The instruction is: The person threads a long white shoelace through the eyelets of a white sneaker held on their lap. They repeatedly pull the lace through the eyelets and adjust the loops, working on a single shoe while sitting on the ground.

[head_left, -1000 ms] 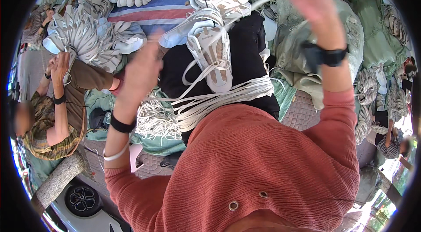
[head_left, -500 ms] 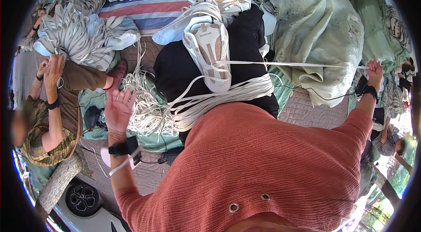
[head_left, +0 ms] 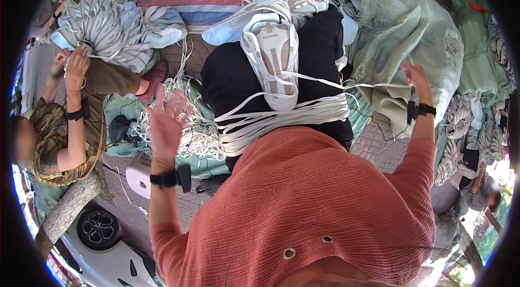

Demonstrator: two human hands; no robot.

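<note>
Shoe [head_left: 272, 62], white and sole-up, lies on the person's black-clad lap, with white laces [head_left: 281, 119] heaped below it. The right hand [head_left: 416, 76] pinches one lace [head_left: 368, 85] pulled taut from the shoe (out to the side). The left hand [head_left: 165, 124] hovers with fingers spread, holding nothing.

White lace [head_left: 374, 85] taut from shoe upper [head_left: 272, 59]

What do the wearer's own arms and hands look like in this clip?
Both forearms are bare below a rust-orange ribbed top whose sleeves end around the elbows. Each wrist has a black band with a small black box: left wristband, right wristband. No gloves on either hand.
</note>
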